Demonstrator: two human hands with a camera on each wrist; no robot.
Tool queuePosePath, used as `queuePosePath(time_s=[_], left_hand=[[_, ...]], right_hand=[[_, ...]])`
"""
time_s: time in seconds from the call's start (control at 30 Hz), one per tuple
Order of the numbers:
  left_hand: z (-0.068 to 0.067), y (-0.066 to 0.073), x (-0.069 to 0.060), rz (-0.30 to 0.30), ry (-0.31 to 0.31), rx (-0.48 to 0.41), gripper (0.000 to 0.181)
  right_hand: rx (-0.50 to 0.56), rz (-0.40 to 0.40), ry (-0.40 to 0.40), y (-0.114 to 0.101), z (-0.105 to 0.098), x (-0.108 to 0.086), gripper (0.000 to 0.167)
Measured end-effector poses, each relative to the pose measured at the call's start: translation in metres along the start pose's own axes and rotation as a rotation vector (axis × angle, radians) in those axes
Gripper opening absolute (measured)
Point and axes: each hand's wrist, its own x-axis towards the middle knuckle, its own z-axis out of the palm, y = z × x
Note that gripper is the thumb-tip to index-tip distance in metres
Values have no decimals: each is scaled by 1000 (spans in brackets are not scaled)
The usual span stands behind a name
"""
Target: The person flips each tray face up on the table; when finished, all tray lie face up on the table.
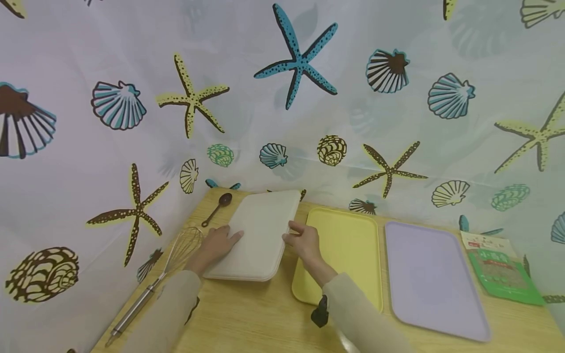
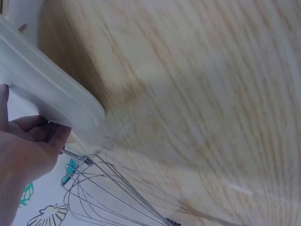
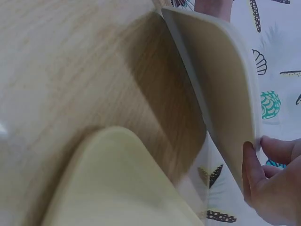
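A white tray (image 1: 260,235) is tilted above the wooden table, its right side raised. My right hand (image 1: 305,243) pinches that raised right edge; in the right wrist view, the fingers and thumb of the hand (image 3: 277,181) lie on opposite faces of the tray (image 3: 218,70). At the tray's left edge, my left hand (image 1: 215,249) holds on with its thumb over the top face. Curled fingers of the left hand (image 2: 28,150) meet the tray's edge (image 2: 61,94) in the left wrist view. Just right of the right hand lies a yellow tray (image 1: 348,240).
Left of my left arm lies a metal whisk (image 1: 154,284), with a dark spoon (image 1: 217,208) farther back. A lavender tray (image 1: 430,279) and a green-and-white packet (image 1: 503,269) lie to the right. A shell-and-starfish patterned curtain (image 1: 335,117) borders the table (image 1: 238,318) behind and at the left.
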Motion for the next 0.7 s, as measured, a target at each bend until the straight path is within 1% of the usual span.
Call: queuePosePath(time_s=[0.17, 0.27, 0.37, 0.47, 0.57, 0.7], left_hand=[[-1, 1, 0, 10, -17, -28, 76], [-1, 0, 1, 24, -15, -40, 75], [-1, -2, 1, 36, -22, -49, 76], [-2, -2, 1, 41, -46, -80, 76], [-4, 0, 0, 40, -69, -117, 77], [-5, 2, 0, 39, -87, -142, 79]], right_hand=[[-72, -52, -63, -12, -7, 2, 43], [-70, -68, -104, -17, -10, 4, 44], [-63, -65, -132, -21, -12, 8, 44], [-40, -50, -144, -26, -13, 12, 44], [19, -21, -142, -33, -13, 14, 45], [88, 10, -131, -40, -11, 17, 45]])
